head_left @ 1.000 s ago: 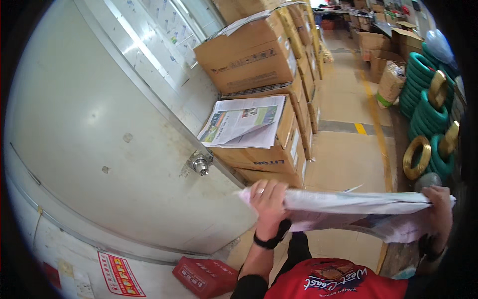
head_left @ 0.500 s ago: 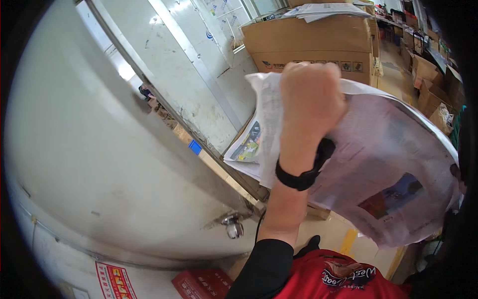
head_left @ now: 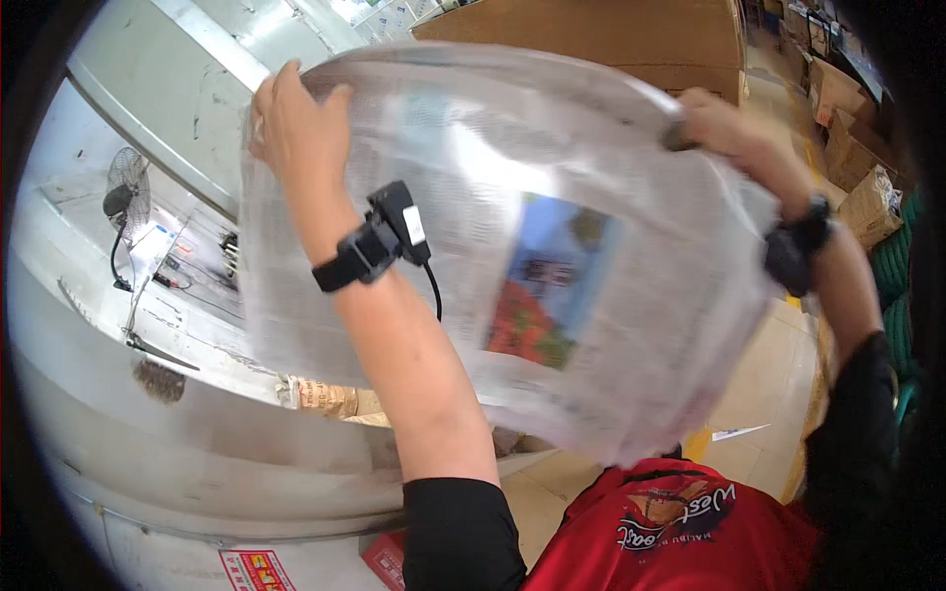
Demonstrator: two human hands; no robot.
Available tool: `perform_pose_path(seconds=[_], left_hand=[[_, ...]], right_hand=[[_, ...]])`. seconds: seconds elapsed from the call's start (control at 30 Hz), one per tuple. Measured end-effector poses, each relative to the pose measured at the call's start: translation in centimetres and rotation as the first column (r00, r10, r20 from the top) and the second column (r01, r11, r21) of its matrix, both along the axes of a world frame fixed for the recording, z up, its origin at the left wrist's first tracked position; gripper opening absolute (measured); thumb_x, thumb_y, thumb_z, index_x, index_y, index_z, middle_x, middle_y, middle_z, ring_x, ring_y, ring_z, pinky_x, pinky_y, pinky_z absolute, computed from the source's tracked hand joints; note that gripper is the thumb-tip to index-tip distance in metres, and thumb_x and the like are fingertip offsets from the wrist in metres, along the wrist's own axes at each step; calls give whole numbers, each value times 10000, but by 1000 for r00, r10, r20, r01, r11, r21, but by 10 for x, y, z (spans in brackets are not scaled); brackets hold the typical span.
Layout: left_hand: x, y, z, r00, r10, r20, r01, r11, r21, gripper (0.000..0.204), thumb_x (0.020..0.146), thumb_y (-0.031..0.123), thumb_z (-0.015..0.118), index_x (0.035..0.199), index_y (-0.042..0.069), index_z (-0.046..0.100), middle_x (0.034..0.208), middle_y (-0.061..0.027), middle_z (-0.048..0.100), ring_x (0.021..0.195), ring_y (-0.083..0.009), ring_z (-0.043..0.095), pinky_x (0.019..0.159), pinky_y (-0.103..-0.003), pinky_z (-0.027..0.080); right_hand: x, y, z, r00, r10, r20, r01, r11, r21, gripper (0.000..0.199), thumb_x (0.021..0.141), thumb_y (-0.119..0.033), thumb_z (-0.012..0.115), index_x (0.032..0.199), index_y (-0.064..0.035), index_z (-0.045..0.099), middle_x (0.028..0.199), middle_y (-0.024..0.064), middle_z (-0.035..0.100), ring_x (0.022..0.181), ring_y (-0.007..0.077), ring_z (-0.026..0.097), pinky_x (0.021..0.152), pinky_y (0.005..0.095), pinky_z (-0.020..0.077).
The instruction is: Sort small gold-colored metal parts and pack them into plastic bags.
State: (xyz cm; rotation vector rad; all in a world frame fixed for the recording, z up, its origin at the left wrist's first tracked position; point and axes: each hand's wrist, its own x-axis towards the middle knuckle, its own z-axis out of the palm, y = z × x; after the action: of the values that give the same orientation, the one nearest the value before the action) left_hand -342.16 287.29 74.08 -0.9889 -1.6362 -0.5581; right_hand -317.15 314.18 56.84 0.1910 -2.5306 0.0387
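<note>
A large, wrinkled newspaper sheet is stretched out in front of me, with a bright colour picture on its lower middle. Its upper left corner is gripped by my left hand, the fingers bent over the edge and the thumb on the printed side. My right hand, smeared by motion, grips the upper right edge. Both wrists wear black straps with a small device. The sheet's lower edge hangs just above my red apron. Whatever lies right behind the paper is hidden.
A big brown cardboard box stands beyond the sheet. At left is a pale door, with a black fan past its opening. Open cartons and green rolled material line the right side. A paper scrap lies on the floor.
My left hand has moved left and the newspaper has spread wide across the view. My right hand now shows at its upper right edge. The view has shifted, showing more through the doorway.
</note>
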Motion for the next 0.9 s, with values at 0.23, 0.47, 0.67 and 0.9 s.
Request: perform_pose_path(seconds=[0.23,0.47,0.67,0.9], left_hand=[[122,-62,-186,827,-118,550,215,970,-116,420,856,172,556,1225,-19,492,1349,-225,402,1292,-389,322,1041,-539,230],[213,-222,-357,446,42,894,262,949,-176,251,816,-16,521,1063,-44,560,1164,-242,528,1063,-388,519,884,-396,431],[248,-224,-389,-538,-5,843,463,834,300,187,865,-23,472,996,-32,604,998,-137,639,939,-221,611,797,-330,487],[234,-73,-330,-330,-141,933,870,338,359,311,875,-21,457,1180,-21,515,1172,-174,566,1118,-270,537,933,-327,414]], right_hand=[[-73,65,-157,857,-224,465,494,616,-613,190,645,-85,633,813,-17,689,872,179,652,715,309,641,615,391,513],[-90,58,-184,826,-74,559,186,972,-145,176,662,-72,617,813,-6,675,856,202,650,811,361,628,708,408,503],[-135,58,-174,992,35,118,7,941,-340,137,661,-113,647,783,-50,653,816,130,640,775,288,600,705,366,489],[-154,45,-107,916,-124,381,168,982,-85,206,609,-222,698,725,-52,693,814,159,668,749,314,645,675,384,532]])
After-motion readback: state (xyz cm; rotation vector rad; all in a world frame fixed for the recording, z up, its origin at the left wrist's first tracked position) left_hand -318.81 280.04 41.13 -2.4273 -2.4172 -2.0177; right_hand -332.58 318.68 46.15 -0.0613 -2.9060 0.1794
